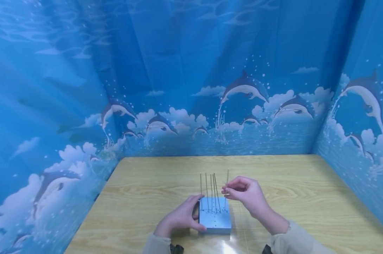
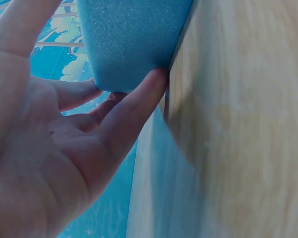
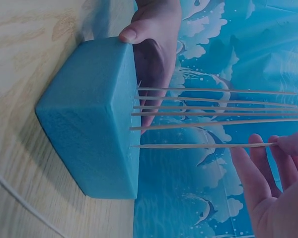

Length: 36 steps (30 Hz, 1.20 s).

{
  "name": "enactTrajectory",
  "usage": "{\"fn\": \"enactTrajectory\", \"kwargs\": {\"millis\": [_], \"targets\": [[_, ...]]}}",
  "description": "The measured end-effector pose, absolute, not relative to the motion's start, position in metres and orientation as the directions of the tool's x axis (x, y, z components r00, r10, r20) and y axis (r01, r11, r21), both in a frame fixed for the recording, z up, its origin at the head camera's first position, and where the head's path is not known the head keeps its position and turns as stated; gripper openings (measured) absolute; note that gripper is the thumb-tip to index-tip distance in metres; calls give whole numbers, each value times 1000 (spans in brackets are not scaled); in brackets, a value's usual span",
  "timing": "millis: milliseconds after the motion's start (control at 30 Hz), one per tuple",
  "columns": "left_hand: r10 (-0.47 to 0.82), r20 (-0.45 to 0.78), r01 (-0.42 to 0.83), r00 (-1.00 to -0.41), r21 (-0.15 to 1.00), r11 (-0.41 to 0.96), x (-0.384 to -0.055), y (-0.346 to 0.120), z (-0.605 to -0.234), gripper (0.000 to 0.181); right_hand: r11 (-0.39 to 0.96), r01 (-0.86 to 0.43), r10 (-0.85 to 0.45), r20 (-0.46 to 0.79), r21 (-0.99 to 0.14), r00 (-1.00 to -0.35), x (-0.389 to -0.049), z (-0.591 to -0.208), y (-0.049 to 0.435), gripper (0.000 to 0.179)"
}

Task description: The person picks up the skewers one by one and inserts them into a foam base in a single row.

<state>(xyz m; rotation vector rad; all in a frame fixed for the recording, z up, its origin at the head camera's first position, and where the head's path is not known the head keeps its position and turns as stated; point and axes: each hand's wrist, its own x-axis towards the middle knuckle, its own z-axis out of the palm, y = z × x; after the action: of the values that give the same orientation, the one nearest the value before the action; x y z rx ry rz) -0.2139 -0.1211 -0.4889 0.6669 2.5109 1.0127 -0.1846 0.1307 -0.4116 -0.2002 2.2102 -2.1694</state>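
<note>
A blue foam block (image 1: 215,222) sits on the table, its top dotted with small holes. Several thin wooden skewers (image 3: 213,91) stand in it in a rough row, some leaning slightly. My left hand (image 1: 183,213) grips the block's left side, thumb at the near corner and fingers toward the far side. In the left wrist view, fingertips (image 2: 154,79) press the foam low by the tabletop. My right hand (image 1: 249,195) pinches the rightmost skewer (image 3: 188,146) between thumb and fingers, well above the block. That skewer's lower end meets the block's top.
The wood-grain table (image 1: 143,180) extends around the block. Blue curtains (image 1: 185,70) printed with dolphins and clouds enclose its back and sides. In the right wrist view a pale cord (image 3: 20,201) crosses the tabletop near the block.
</note>
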Motion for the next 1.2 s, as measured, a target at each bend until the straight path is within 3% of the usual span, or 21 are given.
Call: {"fn": "enactTrajectory", "kwargs": {"millis": [600, 1200], "targets": [[560, -117, 317, -821, 721, 616, -214, -124, -490, 116, 27, -42, -88, 39, -999, -995, -185, -412, 122, 23], [575, -93, 327, -813, 745, 582, -213, -124, -489, 116, 154, -89, -66, 79, -984, -995, -185, -420, 115, 17]]}}
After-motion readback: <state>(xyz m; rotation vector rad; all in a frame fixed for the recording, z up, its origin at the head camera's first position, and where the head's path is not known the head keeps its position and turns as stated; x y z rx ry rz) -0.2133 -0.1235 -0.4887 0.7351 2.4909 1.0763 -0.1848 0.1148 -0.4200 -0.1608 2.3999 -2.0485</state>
